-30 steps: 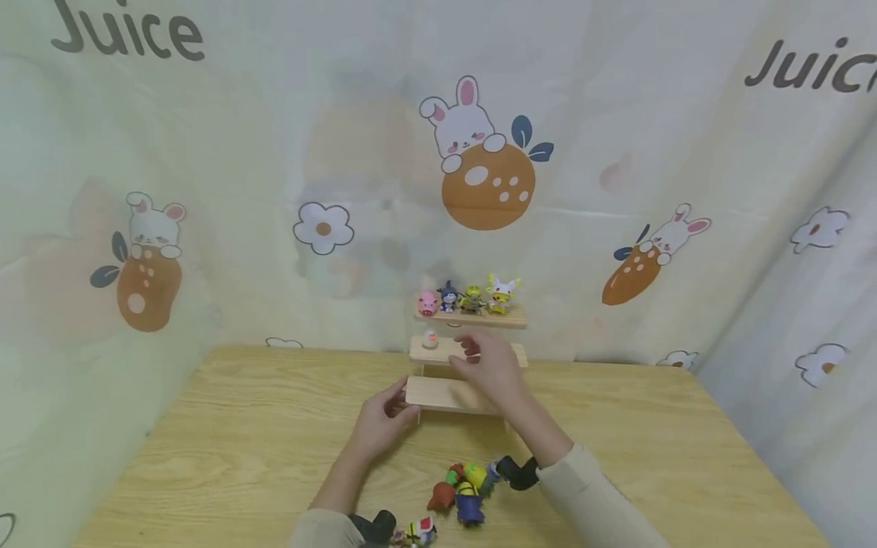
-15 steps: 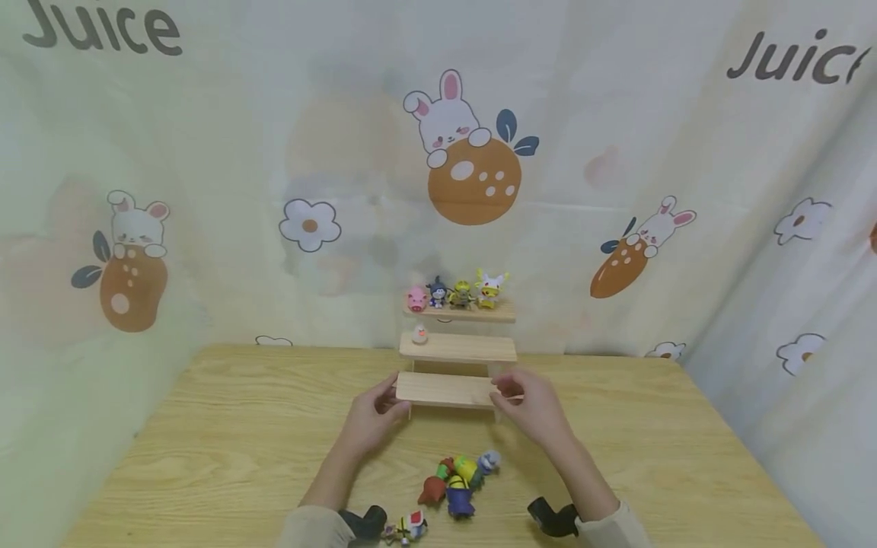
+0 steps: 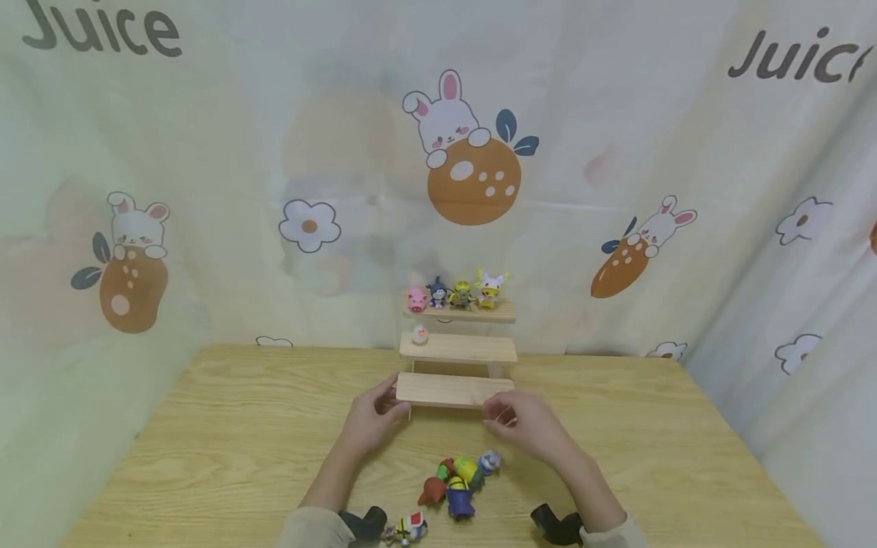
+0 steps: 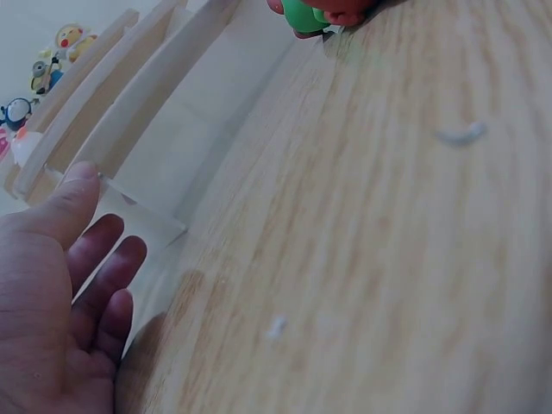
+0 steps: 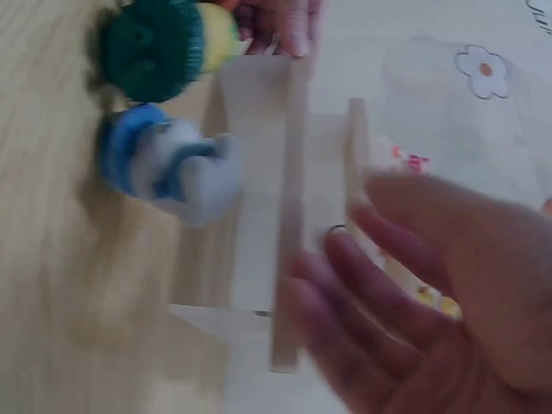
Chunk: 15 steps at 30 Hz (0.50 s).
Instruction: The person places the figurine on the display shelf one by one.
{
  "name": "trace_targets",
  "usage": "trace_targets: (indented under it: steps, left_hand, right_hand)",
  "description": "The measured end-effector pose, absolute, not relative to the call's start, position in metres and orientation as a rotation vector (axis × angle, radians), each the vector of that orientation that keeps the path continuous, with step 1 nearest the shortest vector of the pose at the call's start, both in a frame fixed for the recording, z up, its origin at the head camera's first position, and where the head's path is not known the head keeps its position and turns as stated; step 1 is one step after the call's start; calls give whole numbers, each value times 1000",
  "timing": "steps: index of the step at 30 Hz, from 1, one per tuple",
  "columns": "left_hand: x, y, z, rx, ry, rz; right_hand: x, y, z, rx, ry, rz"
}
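A wooden three-step display stand [image 3: 445, 390] with clear side supports rests at the back of the table. My left hand [image 3: 370, 418] holds the left end of its lowest step, thumb at the front edge, as the left wrist view shows the thumb [image 4: 73, 203] against the board. My right hand [image 3: 530, 426] is at the right front corner of the same step, fingers loosely bent and nothing between them; it is blurred in the right wrist view. A small white figure [image 3: 419, 335] stands at the left of the middle step. Several toy figures, including a pink pig [image 3: 416, 299], line the top step.
In front of the stand several toy figures lie in a cluster, among them a blue-and-yellow one [image 3: 460, 498] and a blue-white one [image 3: 489, 462]. Nearer me lies a red-and-white figure [image 3: 411, 525]. A printed curtain [image 3: 370, 137] hangs behind the wooden table [image 3: 226, 441].
My right hand has come down from over the middle step to the lowest step's right end, then slightly lower and toward me. The left hand keeps its place. The head view has shifted slightly.
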<state>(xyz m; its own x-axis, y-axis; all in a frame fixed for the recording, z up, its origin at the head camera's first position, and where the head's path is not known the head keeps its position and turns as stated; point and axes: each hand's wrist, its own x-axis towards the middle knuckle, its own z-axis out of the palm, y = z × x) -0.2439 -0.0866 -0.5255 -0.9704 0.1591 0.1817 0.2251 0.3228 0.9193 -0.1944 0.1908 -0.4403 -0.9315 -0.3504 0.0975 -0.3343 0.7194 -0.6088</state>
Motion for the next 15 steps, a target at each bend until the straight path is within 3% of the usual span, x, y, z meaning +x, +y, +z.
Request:
trace_targets:
  steps: [15]
  left_hand:
    - [-243, -87, -525, -369, -2519, -1738]
  right_hand:
    - [-182, 190, -448, -820, 2548, -733]
